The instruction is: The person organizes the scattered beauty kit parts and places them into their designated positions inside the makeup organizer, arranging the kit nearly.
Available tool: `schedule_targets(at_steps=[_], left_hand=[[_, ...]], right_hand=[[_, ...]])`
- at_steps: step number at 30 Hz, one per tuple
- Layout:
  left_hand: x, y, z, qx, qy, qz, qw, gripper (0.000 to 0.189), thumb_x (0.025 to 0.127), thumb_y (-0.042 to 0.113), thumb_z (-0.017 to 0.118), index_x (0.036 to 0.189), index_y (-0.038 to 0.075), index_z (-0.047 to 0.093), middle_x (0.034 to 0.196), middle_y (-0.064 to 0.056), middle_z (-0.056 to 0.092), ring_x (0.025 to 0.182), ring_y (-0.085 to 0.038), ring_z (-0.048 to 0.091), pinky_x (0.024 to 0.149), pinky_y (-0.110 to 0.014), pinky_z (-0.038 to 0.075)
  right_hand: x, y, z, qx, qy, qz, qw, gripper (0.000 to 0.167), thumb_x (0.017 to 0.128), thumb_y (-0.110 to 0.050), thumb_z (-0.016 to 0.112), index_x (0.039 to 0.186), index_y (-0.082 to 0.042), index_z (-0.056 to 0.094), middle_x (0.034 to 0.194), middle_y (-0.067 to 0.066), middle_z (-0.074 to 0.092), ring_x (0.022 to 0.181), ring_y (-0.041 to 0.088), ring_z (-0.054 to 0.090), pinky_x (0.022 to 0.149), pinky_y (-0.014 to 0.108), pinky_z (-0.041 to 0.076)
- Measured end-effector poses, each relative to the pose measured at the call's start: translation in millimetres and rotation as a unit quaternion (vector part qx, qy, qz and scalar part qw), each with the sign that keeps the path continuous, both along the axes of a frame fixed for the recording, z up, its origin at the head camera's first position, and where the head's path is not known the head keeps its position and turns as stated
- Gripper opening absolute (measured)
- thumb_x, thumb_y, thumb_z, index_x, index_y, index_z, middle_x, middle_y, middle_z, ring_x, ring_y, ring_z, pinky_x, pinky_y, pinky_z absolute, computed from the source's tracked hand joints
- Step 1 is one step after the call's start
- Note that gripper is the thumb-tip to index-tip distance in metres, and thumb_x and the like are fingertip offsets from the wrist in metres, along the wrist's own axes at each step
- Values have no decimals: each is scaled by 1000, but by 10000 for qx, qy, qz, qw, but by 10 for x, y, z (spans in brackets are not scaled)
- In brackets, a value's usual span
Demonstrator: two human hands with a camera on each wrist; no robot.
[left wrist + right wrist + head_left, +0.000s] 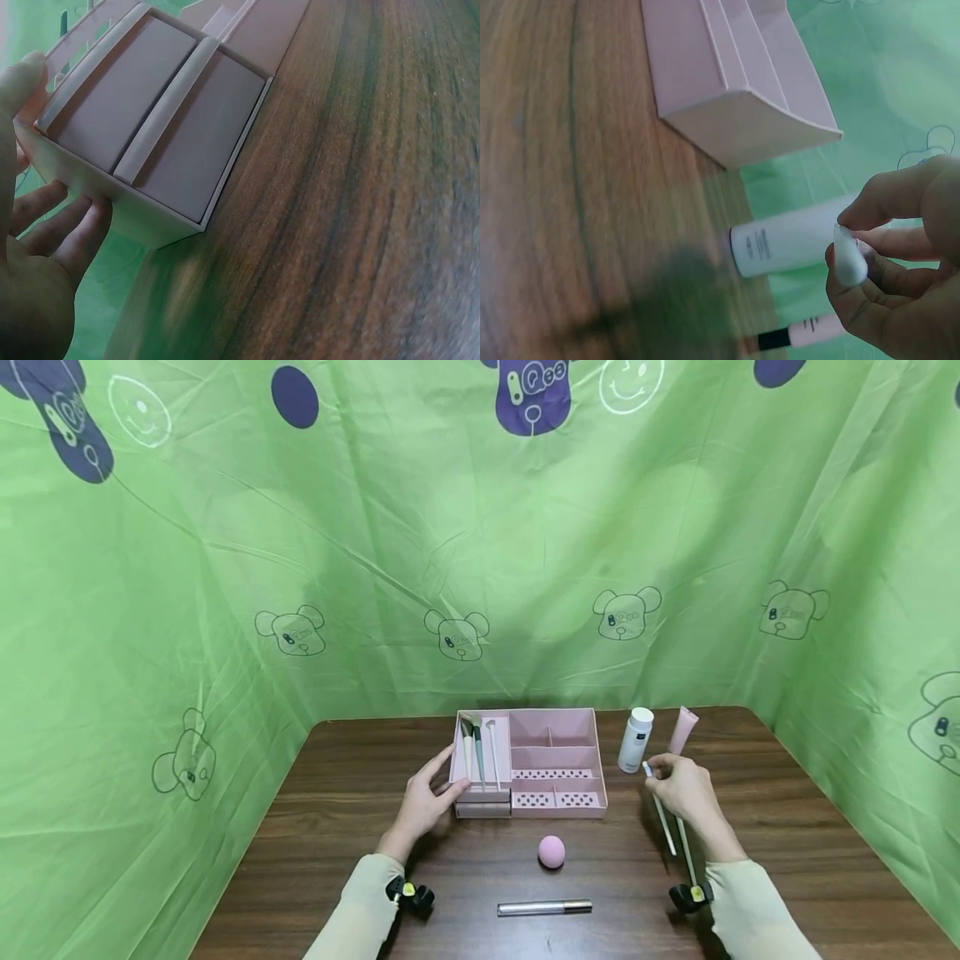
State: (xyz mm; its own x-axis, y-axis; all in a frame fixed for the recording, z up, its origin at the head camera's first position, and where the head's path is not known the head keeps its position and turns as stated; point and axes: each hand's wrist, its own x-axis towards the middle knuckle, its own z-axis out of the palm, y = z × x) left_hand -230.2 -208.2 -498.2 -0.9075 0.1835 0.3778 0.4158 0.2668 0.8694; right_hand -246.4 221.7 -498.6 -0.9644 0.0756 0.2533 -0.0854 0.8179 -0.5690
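Note:
My left hand [422, 806] grips the left front corner of a pink desk organizer [558, 718]; in the left wrist view its thumb lies at the upper edge and its fingers touch the side wall, beside two closed drawers [206, 131]. Makeup brushes [478, 752] lie in the organizer's left top tray. My right hand [684, 789] pinches a slim white stick [664, 822] between thumb and fingers. A rounded white end [849, 259] shows in the right wrist view; its kind is unclear. Another thin pale rod [686, 852] appears below that hand, partly hidden.
Behind the right hand stand a white bottle [636, 739] and a pink tube [683, 729]. A pink ball [551, 852] lies before the organizer, and a silver pen-like tube [543, 907] lies nearer. Green cloth [525, 552] hangs around the wooden table [337, 777].

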Motion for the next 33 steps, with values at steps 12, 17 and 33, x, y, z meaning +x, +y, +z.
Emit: schedule_targets(at_steps=[12,17,33], left_hand=[[-11,3,-53,88,101,10,9999,67,87,10,74,143,-5,43,138,-30,51,120,-45,54,97,-51,52],[-12,1,-34,85,51,0,10000,67,87,11,74,144,-4,43,137,-31,51,121,-45,54,98,-52,51],[-8,6,-27,85,-16,34,10000,67,87,11,75,144,-3,43,136,-31,51,121,-44,54,98,-52,51]], right_hand=[[-102,-256,156,-192,165,167,9995,27,74,-10,69,100,-5,73,80,5,70,72,22,60,60,33,47],[-156,-343,200,-205,211,215,9993,26,74,-11,69,99,-6,73,79,3,70,70,20,59,61,34,48],[-313,-651,348,-282,318,401,9983,25,74,-9,66,98,-8,73,77,1,69,71,18,60,62,32,47]])
